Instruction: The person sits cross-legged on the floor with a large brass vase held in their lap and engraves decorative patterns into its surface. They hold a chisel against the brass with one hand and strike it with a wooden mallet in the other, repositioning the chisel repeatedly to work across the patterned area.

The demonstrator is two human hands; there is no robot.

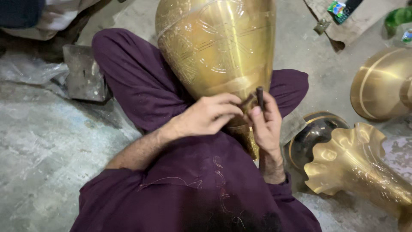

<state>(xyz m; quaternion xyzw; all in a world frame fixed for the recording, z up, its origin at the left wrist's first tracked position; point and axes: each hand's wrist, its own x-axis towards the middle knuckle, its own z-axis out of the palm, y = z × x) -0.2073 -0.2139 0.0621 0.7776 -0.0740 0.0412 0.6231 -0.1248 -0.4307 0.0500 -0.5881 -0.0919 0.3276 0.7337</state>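
A large engraved brass vase point(216, 43) lies across my lap, its narrow end toward my body, resting on my purple-clad crossed legs point(133, 81). My left hand point(206, 115) curls against the vase's lower neck, fingers closed on its surface. My right hand point(266, 124) grips a short dark metal rod point(260, 97), held upright with its tip against the brass next to my left fingers. The point where rod meets vase is partly hidden by my fingers.
A fluted brass vase point(356, 165) lies at the right on the concrete floor. A dark brass-rimmed bowl point(315, 131) sits behind it, and a brass dome point(380, 83) stands farther right. A grey metal block point(83, 73) rests at left beside crumpled plastic point(30, 68).
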